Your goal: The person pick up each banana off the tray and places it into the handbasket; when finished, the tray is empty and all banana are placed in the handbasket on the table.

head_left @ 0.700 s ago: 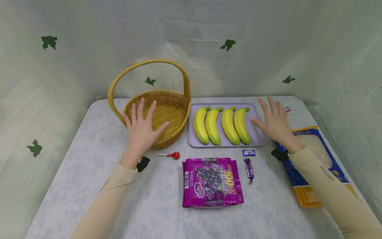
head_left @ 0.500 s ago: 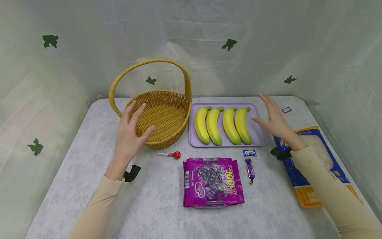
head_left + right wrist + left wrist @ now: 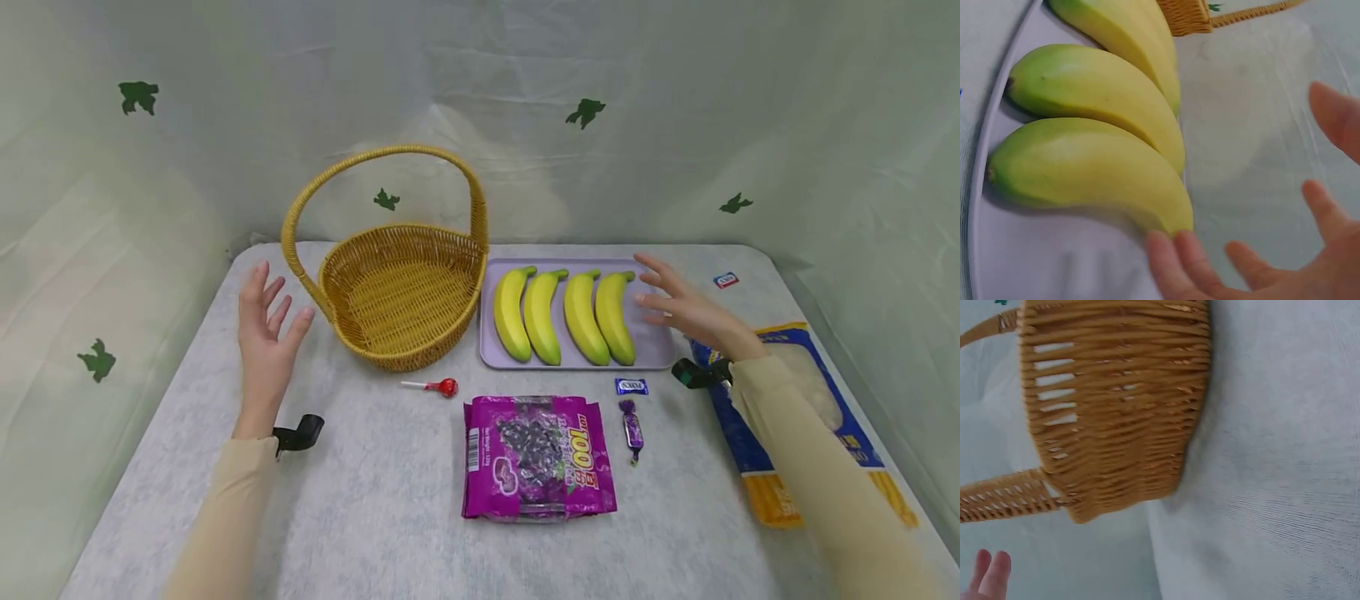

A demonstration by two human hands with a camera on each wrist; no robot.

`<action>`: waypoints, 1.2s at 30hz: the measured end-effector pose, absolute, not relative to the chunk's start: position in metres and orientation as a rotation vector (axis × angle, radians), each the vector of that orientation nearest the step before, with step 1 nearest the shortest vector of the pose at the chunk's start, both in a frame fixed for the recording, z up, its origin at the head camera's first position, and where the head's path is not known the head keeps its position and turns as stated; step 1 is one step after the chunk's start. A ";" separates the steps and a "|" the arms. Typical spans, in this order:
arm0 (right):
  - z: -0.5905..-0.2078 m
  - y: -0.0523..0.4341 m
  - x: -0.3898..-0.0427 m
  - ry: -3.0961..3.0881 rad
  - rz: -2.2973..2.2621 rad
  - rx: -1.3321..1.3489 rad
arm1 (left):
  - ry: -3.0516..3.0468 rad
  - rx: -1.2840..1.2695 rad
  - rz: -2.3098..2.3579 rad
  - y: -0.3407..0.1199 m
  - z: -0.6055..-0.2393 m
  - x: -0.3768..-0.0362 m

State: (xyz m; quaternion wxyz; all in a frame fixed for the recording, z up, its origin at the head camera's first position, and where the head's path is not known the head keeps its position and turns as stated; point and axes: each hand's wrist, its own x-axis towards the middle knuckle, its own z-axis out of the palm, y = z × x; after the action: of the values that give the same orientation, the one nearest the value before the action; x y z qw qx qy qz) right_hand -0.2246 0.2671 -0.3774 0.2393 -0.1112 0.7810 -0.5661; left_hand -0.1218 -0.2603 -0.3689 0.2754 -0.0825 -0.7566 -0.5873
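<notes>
1. Pale cloth printed with green leaf shapes backs a grey-white table (image 3: 375, 517), where a person's two hands hover with nothing in them.

2. Right hand (image 3: 686, 308): fingers spread and straight, gripping nothing, its fingertips (image 3: 1163, 250) just at the end of the nearest banana (image 3: 615, 317) (the wrist view leaves it unclear whether they touch the fruit or only come close).

3. Four bananas lie side by side on the lilac tray (image 3: 652, 354) under and to the left of that hand; none has been lifted, judging by the neat row.

4. Left hand (image 3: 264, 329): open too, fingers relaxed and pointing up, holding nothing, just left of the wicker basket (image 3: 401, 292) and apart from it.

5. Inside, the basket shows only bare weave, so by appearance nothing has gone into it and all the handling lies ahead.

6. Nearer the person than both hands: a red lollipop (image 3: 435, 387), a purple candy bag (image 3: 536, 457), a small blue wrapped sweet (image 3: 631, 386) and a purple wrapped sweet (image 3: 632, 429); beneath the right forearm lies a blue-and-yellow packet (image 3: 806, 417).
</notes>
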 end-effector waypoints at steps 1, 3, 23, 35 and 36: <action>-0.380 0.267 -0.226 2.115 -1.538 -0.293 | -2.033 -0.231 -1.608 -0.262 -0.372 -0.124; -0.384 0.267 -0.230 2.083 -1.511 -0.281 | -2.040 -0.259 -1.644 -0.265 -0.378 -0.130; -0.407 0.238 -0.242 2.245 -1.227 -0.251 | -2.119 -0.380 -1.416 -0.277 -0.417 -0.162; -0.395 0.233 -0.238 2.324 -1.283 -0.241 | -2.206 -0.331 -1.376 -0.275 -0.409 -0.158; -0.391 0.231 -0.237 2.326 -1.288 -0.258 | -2.209 -0.334 -1.375 -0.273 -0.405 -0.156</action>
State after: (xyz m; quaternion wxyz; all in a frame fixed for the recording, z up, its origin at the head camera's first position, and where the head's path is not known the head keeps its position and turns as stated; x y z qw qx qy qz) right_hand -0.2373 0.2309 -0.3909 0.2329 -0.0938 0.8468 -0.4690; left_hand -0.1557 -0.2733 -0.4054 0.2562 -0.1232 -0.8139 -0.5067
